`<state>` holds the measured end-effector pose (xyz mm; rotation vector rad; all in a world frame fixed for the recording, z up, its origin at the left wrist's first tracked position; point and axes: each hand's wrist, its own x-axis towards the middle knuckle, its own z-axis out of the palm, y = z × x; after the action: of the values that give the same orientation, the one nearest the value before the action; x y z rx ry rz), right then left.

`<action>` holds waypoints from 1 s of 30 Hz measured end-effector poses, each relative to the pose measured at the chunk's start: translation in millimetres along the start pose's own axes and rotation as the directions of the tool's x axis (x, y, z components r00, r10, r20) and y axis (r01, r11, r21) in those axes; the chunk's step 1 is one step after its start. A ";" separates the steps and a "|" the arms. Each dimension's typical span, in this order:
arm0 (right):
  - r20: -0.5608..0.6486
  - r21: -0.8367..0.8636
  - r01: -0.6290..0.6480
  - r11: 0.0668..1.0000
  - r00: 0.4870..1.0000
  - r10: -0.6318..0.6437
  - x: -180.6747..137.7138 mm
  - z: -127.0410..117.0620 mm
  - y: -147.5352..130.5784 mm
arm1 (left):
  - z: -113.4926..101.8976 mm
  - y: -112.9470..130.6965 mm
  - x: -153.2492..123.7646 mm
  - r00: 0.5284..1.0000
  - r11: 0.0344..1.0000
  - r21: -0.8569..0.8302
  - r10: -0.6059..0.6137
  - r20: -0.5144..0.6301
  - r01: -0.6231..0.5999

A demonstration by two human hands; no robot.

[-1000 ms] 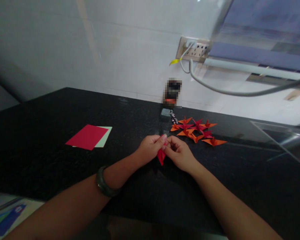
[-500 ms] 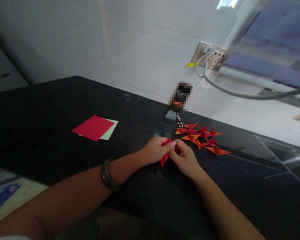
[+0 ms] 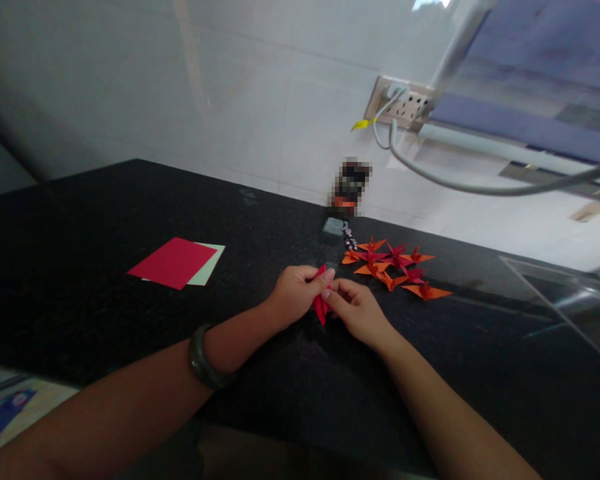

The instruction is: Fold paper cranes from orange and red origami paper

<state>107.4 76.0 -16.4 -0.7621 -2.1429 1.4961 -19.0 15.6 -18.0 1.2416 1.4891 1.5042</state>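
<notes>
A folded piece of red origami paper (image 3: 321, 311) is held between both hands above the dark countertop (image 3: 260, 427). My left hand (image 3: 296, 293) pinches it from the left, thumb along its top. From the right, my right hand (image 3: 356, 307) grips its edge between thumb and fingers, and the fingertips partly hide the paper. Just beyond my right hand lie several folded paper cranes (image 3: 424, 292), orange and red. Off to the left, a flat red paper sheet (image 3: 173, 262) rests on a pale green sheet (image 3: 206, 270).
A phone (image 3: 351, 187), blurred out, leans against the tiled wall (image 3: 260, 100) behind the cranes, with a beaded strap (image 3: 349, 235) by it. A power socket (image 3: 405, 103) with a grey cable (image 3: 460, 189) is on the wall. A clear panel (image 3: 555, 303) stands at right.
The view has shifted, so most things sit a little further left. My right thumb and fingers have moved onto the middle of the red paper, which appears slightly turned.
</notes>
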 end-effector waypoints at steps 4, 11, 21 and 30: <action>0.017 0.093 -0.048 0.995 0.999 0.046 -0.8 1.6 -1.2 | -0.9 3.6 -0.6 0.995 0.995 0.011 0.097 -0.036 -0.097; 0.010 0.272 -0.129 0.954 0.991 0.131 -2.0 1.3 -0.6 | 1.2 5.0 -2.6 0.991 0.956 -0.277 -0.070 0.114 0.099; -0.025 0.230 -0.099 0.968 0.994 0.108 -2.4 3.4 -1.1 | 2.4 0.1 -1.3 0.985 0.908 -0.383 -0.142 0.099 0.169; 0.008 0.190 -0.079 0.979 0.997 0.079 -2.6 5.2 0.6 | 1.5 1.8 -1.8 0.985 0.938 -0.315 -0.103 0.141 0.143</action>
<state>106.3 70.7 -18.8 -0.7861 -1.9544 1.7126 -16.7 14.2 -16.7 1.0055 1.1600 1.4893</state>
